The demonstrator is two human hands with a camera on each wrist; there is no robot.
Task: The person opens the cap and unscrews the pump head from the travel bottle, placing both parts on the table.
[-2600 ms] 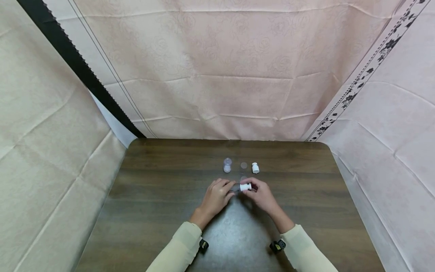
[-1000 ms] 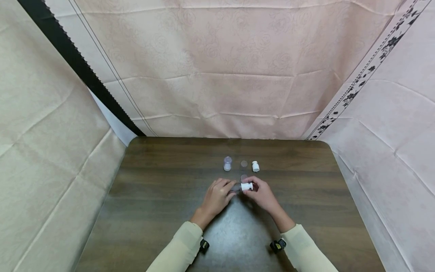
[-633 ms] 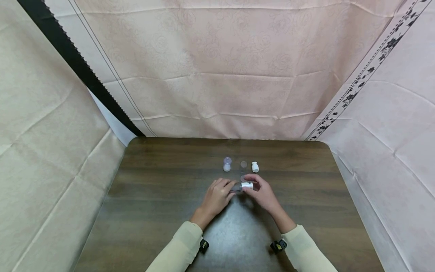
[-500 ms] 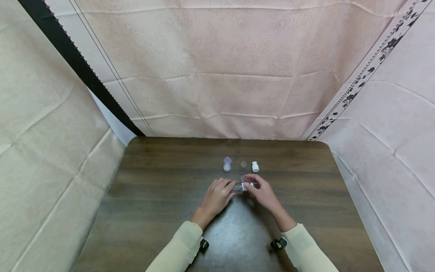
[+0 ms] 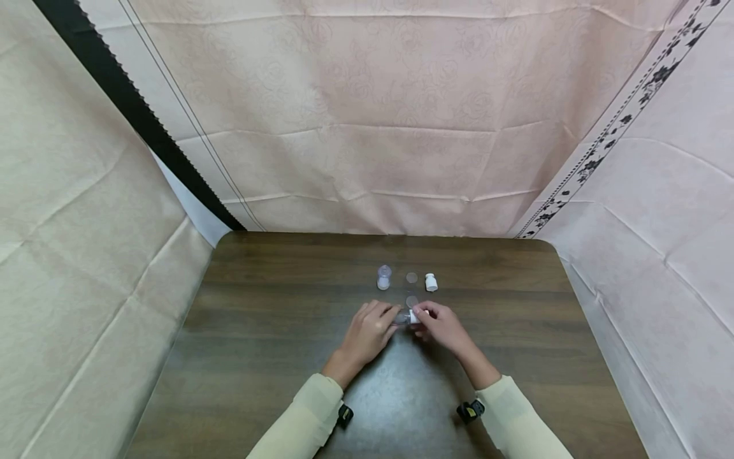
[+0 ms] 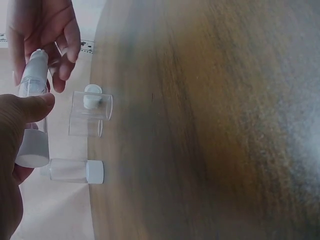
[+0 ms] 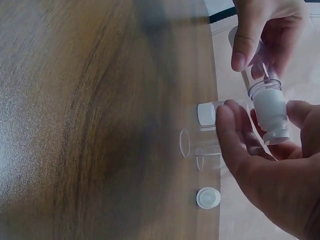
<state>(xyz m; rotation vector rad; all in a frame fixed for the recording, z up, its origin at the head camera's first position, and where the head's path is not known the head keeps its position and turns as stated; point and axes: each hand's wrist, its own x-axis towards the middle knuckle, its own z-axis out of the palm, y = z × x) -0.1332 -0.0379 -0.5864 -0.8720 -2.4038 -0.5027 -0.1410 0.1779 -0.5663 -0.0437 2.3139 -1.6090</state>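
Observation:
My left hand (image 5: 364,333) grips a small clear bottle (image 6: 33,147) with a white base, its thumb lying along the wall. The bottle lies nearly level above the table and points right. A white pump top (image 7: 270,110) sits at its mouth. My right hand (image 5: 443,325) holds that top, thumb against its side and fingers curled round the far side. In the right wrist view, a clear ring-like edge shows where the top meets the bottle.
Beyond the hands stands a second clear bottle with a white base (image 5: 383,281). Two clear cylindrical covers (image 5: 411,278) are beside it, the nearer one close to the hands. A second white pump top (image 5: 431,282) stands at their right. Fabric hangs behind the wooden table (image 5: 275,268).
My right thumb and fingers have shifted round the white pump top, the thumb moving from the near side up over it. My left hand and the bottle have stayed nearly in place.

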